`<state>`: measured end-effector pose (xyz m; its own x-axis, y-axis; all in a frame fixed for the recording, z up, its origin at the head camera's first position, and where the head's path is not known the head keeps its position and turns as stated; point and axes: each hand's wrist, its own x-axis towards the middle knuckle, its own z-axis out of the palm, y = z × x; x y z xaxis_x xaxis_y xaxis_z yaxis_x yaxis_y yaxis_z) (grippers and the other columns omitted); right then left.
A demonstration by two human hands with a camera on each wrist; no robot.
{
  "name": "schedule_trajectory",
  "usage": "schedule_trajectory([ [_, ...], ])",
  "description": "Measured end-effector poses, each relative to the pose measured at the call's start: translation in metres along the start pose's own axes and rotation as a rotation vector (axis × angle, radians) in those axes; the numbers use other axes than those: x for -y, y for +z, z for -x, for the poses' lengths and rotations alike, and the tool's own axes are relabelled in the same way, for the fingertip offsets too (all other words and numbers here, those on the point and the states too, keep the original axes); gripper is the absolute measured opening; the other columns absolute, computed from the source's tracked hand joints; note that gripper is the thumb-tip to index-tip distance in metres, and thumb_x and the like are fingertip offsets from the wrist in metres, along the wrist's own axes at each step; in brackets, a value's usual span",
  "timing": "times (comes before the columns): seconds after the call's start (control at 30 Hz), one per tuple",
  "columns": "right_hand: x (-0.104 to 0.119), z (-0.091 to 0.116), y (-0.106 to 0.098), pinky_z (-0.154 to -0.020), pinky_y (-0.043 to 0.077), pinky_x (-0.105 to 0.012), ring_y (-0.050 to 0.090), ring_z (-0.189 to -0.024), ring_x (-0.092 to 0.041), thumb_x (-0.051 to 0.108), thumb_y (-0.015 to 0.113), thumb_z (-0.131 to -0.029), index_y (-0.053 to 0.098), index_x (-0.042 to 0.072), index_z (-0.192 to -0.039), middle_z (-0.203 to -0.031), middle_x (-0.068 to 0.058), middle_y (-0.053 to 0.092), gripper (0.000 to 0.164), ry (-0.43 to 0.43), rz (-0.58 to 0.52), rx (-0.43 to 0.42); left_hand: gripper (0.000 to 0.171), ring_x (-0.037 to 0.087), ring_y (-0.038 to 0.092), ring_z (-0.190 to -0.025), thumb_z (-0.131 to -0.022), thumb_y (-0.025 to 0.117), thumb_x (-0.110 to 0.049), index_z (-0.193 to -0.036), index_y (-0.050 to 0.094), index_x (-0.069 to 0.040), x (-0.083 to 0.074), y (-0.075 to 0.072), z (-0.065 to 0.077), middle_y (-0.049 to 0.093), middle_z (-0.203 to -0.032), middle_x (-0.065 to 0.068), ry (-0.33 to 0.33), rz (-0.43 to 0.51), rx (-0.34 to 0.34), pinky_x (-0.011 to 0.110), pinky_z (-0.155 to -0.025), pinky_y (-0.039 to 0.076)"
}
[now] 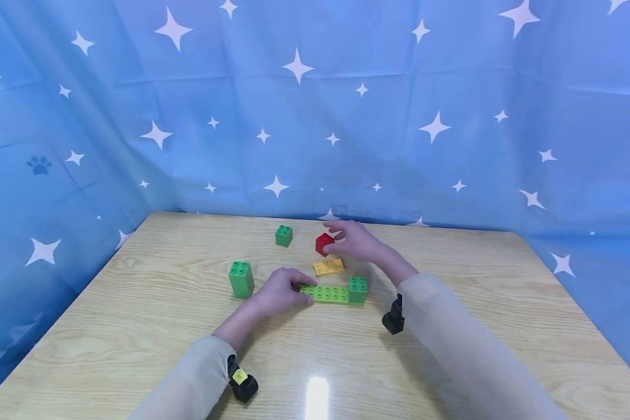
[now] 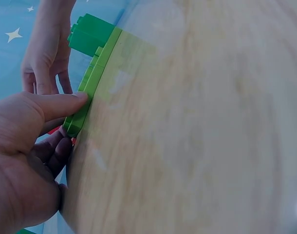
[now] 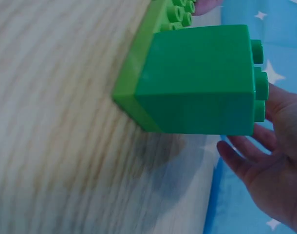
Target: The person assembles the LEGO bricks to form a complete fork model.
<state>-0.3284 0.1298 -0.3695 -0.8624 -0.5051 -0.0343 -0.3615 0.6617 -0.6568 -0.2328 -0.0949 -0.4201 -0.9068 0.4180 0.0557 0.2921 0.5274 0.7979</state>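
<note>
My left hand pinches the left end of a long lime-green toy building brick, thumb along the near side and fingers beyond it. A green square brick sits on the right end of that long brick. My right hand reaches past it to a small red brick, fingers spread and thumb overlapping the red brick's near right side; whether they touch is unclear. In the right wrist view the green brick hides the right thumb's tip and the red brick. Between the hands lies a flat yellow-orange brick.
A tall green brick stands left of my left hand. Farther back is a smaller green brick. The wooden table ends at a blue curtain with white stars.
</note>
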Motion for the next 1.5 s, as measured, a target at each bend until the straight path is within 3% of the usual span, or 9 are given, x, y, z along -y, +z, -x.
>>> schedule_trajectory([
  [0.4,-0.002,-0.013,0.004,-0.098,0.054,-0.044,0.061,-0.120,-0.033,0.023,0.073,-0.098,0.053,0.005,-0.148,-0.134,-0.018,0.062,0.057,0.064,0.016,0.001,0.031,0.012,0.055,-0.084,-0.085,0.082,-0.007,-0.116,0.077,-0.006,0.002,0.001,-0.001,0.071,-0.102,0.001,0.007,0.006,-0.003,0.029,-0.075,0.048],
  [0.63,-0.004,-0.014,0.008,-0.094,0.056,-0.040,0.060,-0.119,-0.032,0.018,0.072,-0.097,0.058,0.005,-0.143,-0.135,-0.016,0.062,0.050,0.071,0.039,-0.009,0.031,0.012,0.055,-0.081,-0.085,0.081,-0.007,-0.116,0.077,-0.006,0.000,0.002,0.000,0.070,-0.099,0.000,0.016,0.009,-0.002,0.027,-0.073,0.047],
  [1.17,-0.009,0.003,0.006,-0.103,0.050,-0.045,0.059,-0.126,-0.035,0.010,0.069,-0.098,0.056,0.002,-0.145,-0.140,-0.019,0.060,0.049,0.029,0.011,-0.006,0.031,0.014,0.054,-0.084,-0.086,0.081,-0.006,-0.116,0.078,-0.007,0.000,0.002,-0.001,0.070,-0.101,0.000,-0.022,0.016,-0.004,0.030,-0.075,0.047],
  [1.3,-0.008,0.010,0.003,-0.104,0.050,-0.046,0.058,-0.127,-0.035,0.012,0.068,-0.098,0.055,0.004,-0.147,-0.142,-0.018,0.059,0.051,0.043,-0.028,-0.029,0.030,0.014,0.055,-0.084,-0.086,0.081,-0.007,-0.116,0.077,-0.007,0.001,0.002,-0.001,0.071,-0.103,0.001,-0.021,0.018,-0.003,0.030,-0.076,0.048],
  [1.5,-0.003,0.024,-0.004,-0.101,0.052,-0.047,0.062,-0.121,-0.034,0.013,0.071,-0.097,0.056,0.004,-0.146,-0.138,-0.018,0.062,0.052,-0.024,-0.066,-0.085,0.031,0.014,0.055,-0.086,-0.086,0.081,-0.007,-0.117,0.077,-0.007,0.000,0.002,-0.001,0.071,-0.105,0.001,-0.022,0.013,-0.003,0.031,-0.078,0.048],
])
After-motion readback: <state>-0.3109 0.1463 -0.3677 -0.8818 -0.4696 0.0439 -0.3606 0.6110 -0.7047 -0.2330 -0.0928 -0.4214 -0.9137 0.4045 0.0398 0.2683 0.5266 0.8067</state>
